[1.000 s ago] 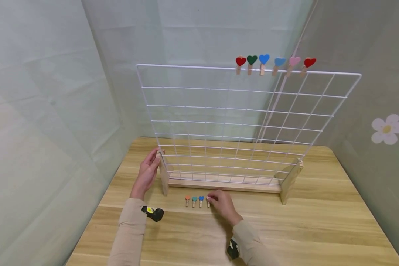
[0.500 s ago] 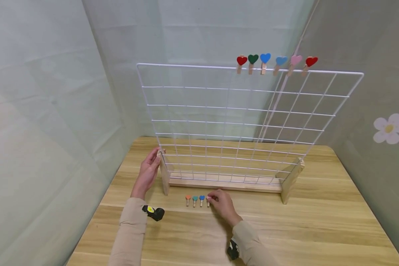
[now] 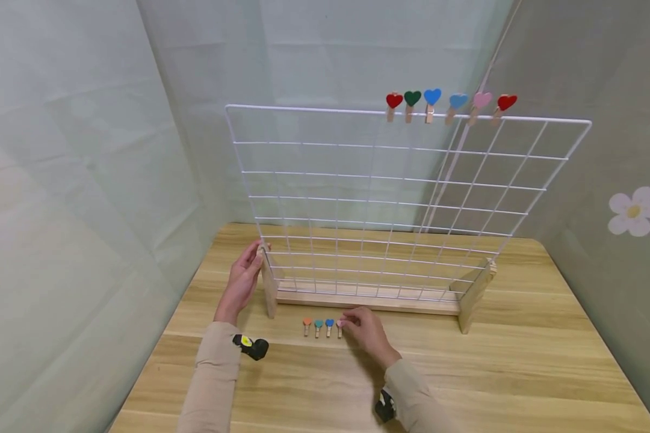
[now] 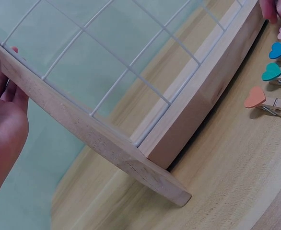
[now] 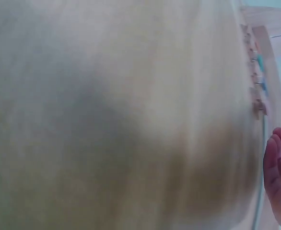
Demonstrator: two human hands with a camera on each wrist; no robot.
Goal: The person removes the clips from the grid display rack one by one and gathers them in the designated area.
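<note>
Left hand [image 3: 242, 281] flat and open against the grid stand's left wooden foot [image 3: 268, 287]; right hand [image 3: 364, 330] pinches the pink heart clothespin [image 3: 339, 325] near the table's front edge, so I should grip its tail squarely.

No text, label, brand, number or sign can be read in any of the views. No lettering is borne by the white wire grid [image 3: 390, 198], its wooden stand [image 4: 131, 158], the heart-topped clips on the table [image 3: 322, 326] or those on the top wire [image 3: 449, 103]. Only a printed flower [image 3: 635, 210], without writing, is seen on the wall at the right.
</note>
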